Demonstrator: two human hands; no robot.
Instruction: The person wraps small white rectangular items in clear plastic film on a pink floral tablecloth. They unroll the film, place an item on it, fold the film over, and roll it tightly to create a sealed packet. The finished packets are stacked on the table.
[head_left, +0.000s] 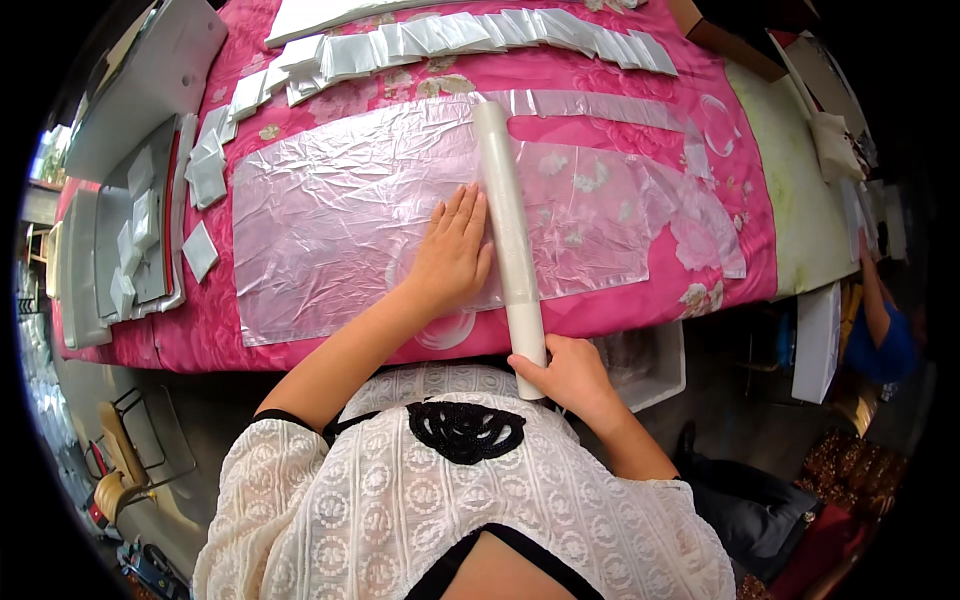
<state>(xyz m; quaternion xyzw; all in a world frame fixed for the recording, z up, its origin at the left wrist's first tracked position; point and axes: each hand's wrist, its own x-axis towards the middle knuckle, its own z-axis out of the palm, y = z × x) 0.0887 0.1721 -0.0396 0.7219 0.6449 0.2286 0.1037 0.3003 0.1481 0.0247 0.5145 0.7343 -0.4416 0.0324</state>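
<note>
A long whitish roll of clear plastic film (510, 215) lies across the table, its near end sticking out past the front edge. My right hand (568, 375) grips that near end, thumb on top and fingers out of sight underneath. Flat on the wrinkled sheet of clear plastic (330, 190), my left hand (450, 250) rests just left of the roll, fingers stretched out and close together. More clear plastic (590, 215) spreads to the right of the roll, with a narrow strip along the far side.
A pink flowered cloth (420, 350) covers the table. Folded white packets (430, 40) form a long overlapping row at the back. Stacked trays (160, 230) with small packets stand left. A pale green surface (800, 190) adjoins at right. Another person (880, 320) is at far right.
</note>
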